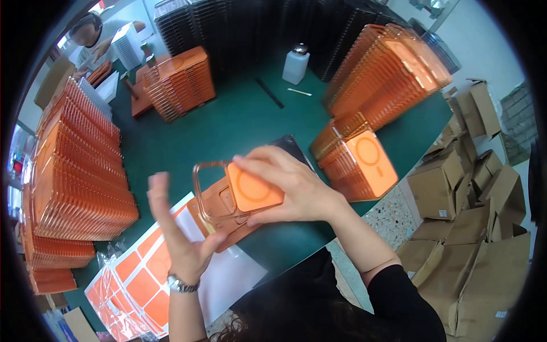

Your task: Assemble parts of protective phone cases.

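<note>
Just above the near part of a green table, a clear-edged phone case is held by the person's right hand, its fingers along the top edge and its thumb beneath. The case's orange panel bears a ring mark, partly shaded by the fingers. The left hand stands wide, index finger raised and thumb spread toward the case's lower corner; whether the thumb touches it I cannot tell. A watch sits on that wrist.

Beneath the case lies a brown-orange block; contact between the two cannot be confirmed. Beside the left forearm is a sheet of orange stickers. Right of the right hand stands a row of orange cases, its front panel marked with a ring and short bar. Stacked orange cases line the left side. Farther back stands a white bottle with a metallic cap. Right of the table, cardboard boxes are piled; one carries a small white label, print too small to read.
</note>
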`<state>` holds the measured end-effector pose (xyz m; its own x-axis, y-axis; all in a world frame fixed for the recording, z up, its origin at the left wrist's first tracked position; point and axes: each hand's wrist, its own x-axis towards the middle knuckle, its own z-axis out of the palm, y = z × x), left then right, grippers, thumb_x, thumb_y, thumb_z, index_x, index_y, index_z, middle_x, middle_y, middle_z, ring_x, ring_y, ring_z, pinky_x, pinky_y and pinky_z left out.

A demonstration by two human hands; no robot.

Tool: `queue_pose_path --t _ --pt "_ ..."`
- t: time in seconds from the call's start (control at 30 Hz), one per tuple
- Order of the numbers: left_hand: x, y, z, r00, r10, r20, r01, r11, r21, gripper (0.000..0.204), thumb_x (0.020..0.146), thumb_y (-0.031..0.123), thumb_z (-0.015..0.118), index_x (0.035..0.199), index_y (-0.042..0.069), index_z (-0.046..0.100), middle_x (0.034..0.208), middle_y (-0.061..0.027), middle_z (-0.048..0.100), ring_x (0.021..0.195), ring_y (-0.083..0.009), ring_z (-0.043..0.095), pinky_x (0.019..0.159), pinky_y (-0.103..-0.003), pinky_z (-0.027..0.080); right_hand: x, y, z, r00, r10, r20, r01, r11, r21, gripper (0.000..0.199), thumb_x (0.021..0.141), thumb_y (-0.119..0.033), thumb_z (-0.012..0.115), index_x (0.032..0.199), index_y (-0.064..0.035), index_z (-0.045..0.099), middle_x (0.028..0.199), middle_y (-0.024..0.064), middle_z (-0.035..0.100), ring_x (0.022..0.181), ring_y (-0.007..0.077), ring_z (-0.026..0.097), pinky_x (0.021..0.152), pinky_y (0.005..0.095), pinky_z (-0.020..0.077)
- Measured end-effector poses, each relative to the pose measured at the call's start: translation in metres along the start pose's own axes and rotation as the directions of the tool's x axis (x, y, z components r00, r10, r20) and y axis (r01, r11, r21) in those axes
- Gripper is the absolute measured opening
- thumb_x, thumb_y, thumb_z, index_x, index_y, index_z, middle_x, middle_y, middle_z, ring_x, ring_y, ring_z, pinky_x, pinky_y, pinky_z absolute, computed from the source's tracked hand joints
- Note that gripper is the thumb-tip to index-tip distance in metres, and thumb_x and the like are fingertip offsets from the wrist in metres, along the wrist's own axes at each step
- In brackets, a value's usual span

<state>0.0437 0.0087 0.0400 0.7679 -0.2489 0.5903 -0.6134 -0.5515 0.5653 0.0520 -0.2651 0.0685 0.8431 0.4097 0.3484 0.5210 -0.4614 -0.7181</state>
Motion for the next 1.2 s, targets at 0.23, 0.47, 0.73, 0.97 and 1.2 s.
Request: queue_pose_path --t 0.23,0.47,0.73,0.97,1.2 --pt "-0.054 0.018 -0.057 0.969 -0.167 -0.183 0.219 0.924 0.315 0.087 0.098 0.043 0.063 0.165 0.012 0.015 0.168 -0.0172 0.023 0.155 -0.0387 0.021 0.124 -0.059 0.019 -0.049 -0.027 -0.044 0.953 0.275 -0.132 0.170 -0.122 0.978 0.140 0.058 -0.089 0.074 0.148 0.0105 0.033 0.119 0.0241 0.061 0.102 0.0390 0.068 0.087 0.0495 0.0601" --pt "-0.162 0.018 -0.128 0.889 -0.183 -0.419 0.447 0.547 0.708 0.090 0.097 0.057 0.063 0.158 -0.002 0.033 0.147 -0.0325 0.047 0.134 -0.0454 0.049 0.111 -0.052 0.042 -0.063 -0.041 -0.043 0.942 0.285 -0.177 0.205 -0.071 0.976 0.145 0.054 -0.096 0.067 0.146 0.0120 0.037 0.115 0.0255 0.062 0.094 0.0394 0.070 0.080 0.0473 0.0608" --pt "-0.220 0.044 -0.149 0.554 -0.729 -0.402 0.766 0.257 0.590 0.103 0.083 0.067 0.073 0.147 -0.009 0.044 0.125 -0.0357 0.063 0.114 -0.0488 0.063 0.092 -0.056 0.055 -0.058 -0.048 -0.037 0.945 0.302 -0.123 0.178 -0.163 0.970 0.149 0.049 -0.098 0.067 0.146 0.0108 0.038 0.114 0.0260 0.062 0.093 0.0403 0.070 0.079 0.0475 0.0612" --pt "-0.222 0.040 -0.152 0.210 -0.817 -0.537 0.782 -0.189 0.594 0.106 0.082 0.072 0.070 0.163 0.019 0.027 0.146 -0.0370 0.047 0.124 -0.0558 0.056 0.095 -0.067 0.051 -0.065 -0.054 -0.043 0.929 0.350 -0.120 0.174 -0.127 0.976 0.148 0.049 -0.095 0.070 0.147 0.0109 0.037 0.115 0.0267 0.062 0.095 0.0410 0.071 0.079 0.0477 0.0618" --pt "-0.331 -0.023 -0.184 0.880 -0.463 -0.102 0.188 0.142 0.972 0.106 0.083 0.065 0.075 0.162 0.015 0.027 0.145 -0.0349 0.048 0.126 -0.0521 0.054 0.097 -0.066 0.049 -0.068 -0.082 -0.088 0.788 0.476 -0.390 -0.188 0.790 0.583 0.126 0.070 -0.081 0.075 0.149 0.0106 0.038 0.129 0.0254 0.059 0.102 0.0284 0.071 0.087 0.0410 0.0599"
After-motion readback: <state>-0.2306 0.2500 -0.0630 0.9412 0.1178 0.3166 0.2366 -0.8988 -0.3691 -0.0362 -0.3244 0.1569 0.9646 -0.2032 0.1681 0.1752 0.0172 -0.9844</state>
